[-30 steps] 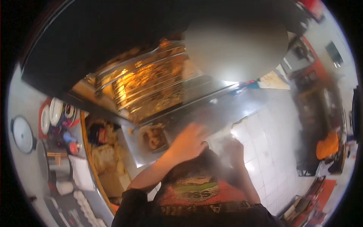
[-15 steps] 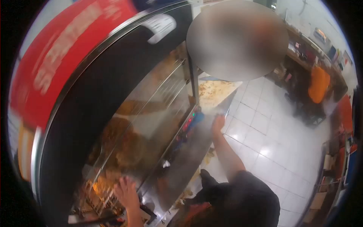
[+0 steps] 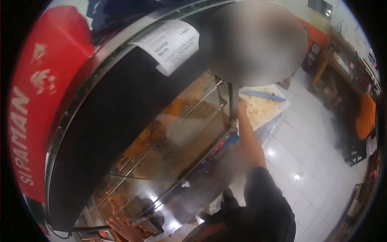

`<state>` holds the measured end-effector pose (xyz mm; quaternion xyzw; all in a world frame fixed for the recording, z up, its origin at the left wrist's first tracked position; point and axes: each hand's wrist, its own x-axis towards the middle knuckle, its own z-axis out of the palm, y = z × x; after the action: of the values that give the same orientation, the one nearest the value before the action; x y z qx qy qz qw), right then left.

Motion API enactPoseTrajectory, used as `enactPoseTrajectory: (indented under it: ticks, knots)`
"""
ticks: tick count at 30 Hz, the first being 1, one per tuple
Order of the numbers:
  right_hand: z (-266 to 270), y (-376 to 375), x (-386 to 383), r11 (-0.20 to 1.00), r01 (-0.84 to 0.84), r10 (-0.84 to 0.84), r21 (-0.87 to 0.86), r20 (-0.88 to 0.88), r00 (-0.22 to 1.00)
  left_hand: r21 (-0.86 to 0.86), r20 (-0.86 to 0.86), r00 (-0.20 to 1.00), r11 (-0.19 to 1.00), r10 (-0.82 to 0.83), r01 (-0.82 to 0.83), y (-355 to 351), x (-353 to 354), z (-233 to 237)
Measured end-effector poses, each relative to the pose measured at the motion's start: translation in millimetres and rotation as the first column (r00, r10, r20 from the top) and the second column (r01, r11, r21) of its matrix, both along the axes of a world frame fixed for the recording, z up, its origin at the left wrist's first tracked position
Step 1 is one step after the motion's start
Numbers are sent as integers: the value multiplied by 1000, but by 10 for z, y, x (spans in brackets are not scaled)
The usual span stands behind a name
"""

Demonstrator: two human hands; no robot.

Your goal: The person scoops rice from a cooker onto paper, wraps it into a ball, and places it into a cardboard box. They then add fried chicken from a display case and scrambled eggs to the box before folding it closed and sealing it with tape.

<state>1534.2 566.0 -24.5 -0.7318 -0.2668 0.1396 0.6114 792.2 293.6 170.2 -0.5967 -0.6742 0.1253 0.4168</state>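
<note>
My left hand (image 3: 123,229) is at the bottom left with its fingers spread, by the lower corner of a glass-fronted display cabinet (image 3: 231,103). It holds nothing that I can see. My right arm stretches forward, and my right hand (image 3: 242,105) is beside the cabinet's upright post, at the near edge of a stained white board (image 3: 262,113). Its fingers are hidden or too blurred to make out. A blue-grey knife-like object (image 3: 264,96) lies on the board. Behind the glass are metal racks (image 3: 201,101) and brownish items.
A black panel with a white paper label (image 3: 177,44) and a red sign (image 3: 30,133) are on the left. To the right are a tiled floor (image 3: 306,149), a wooden shelf (image 3: 342,76) and an orange item (image 3: 366,117). A blurred oval covers the upper middle.
The view has shifted. My left hand is lower and further left, away from the orange glow in the cabinet. My right hand has moved up to the board's edge by the post.
</note>
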Motion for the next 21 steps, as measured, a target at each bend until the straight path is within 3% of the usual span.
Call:
enactPoseTrajectory:
  ticks: [1,3,4,5,6,8,9,11,14,16,18,19,20,21]
  knots:
    - [-183,-22,5,954,142,-96,264,-180,979,-20,178,962,976,-209,215,34,-367,-146]
    - [60,-632,-303,931,225,-112,286,-363,925,87,579,800,987,-158,132,-82,-162,48]
    - [34,-931,-514,909,247,-132,335,-331,934,127,743,652,988,-153,88,-138,-63,169]
    - [-28,-1164,-753,883,359,-244,303,-357,902,114,808,569,988,-152,102,-270,-173,121]
    - [-38,-1420,-989,903,389,-298,184,-387,873,117,851,502,988,-154,105,-316,-136,123]
    - [227,-1815,-1508,918,378,-306,119,-391,868,134,887,426,983,-177,127,-329,-36,114]
    - [387,-1955,-1802,922,352,-319,161,-203,926,141,905,383,979,-188,147,-328,2,106]
    - [881,-2168,-2321,940,248,-221,236,-134,966,159,931,297,967,-214,198,-293,36,100]
    - [1372,-2369,-2998,983,28,21,180,-266,964,184,955,173,941,-239,283,-246,72,84]
    - [837,-2305,-3524,941,-203,281,269,-291,915,193,966,99,923,-238,334,-244,67,60]
    - [628,-2416,-4167,885,-441,465,151,-310,829,202,973,27,902,-230,382,-243,54,26]
    - [557,-2581,-4476,776,-599,630,199,-305,714,202,975,1,891,-222,407,-242,50,3]
    - [361,-2614,-4818,641,-766,697,-35,-390,601,204,977,-25,881,-214,426,-257,22,-6]
    - [160,-2667,-5129,461,-885,869,-65,-171,465,208,977,-57,869,-204,449,-234,31,-18]
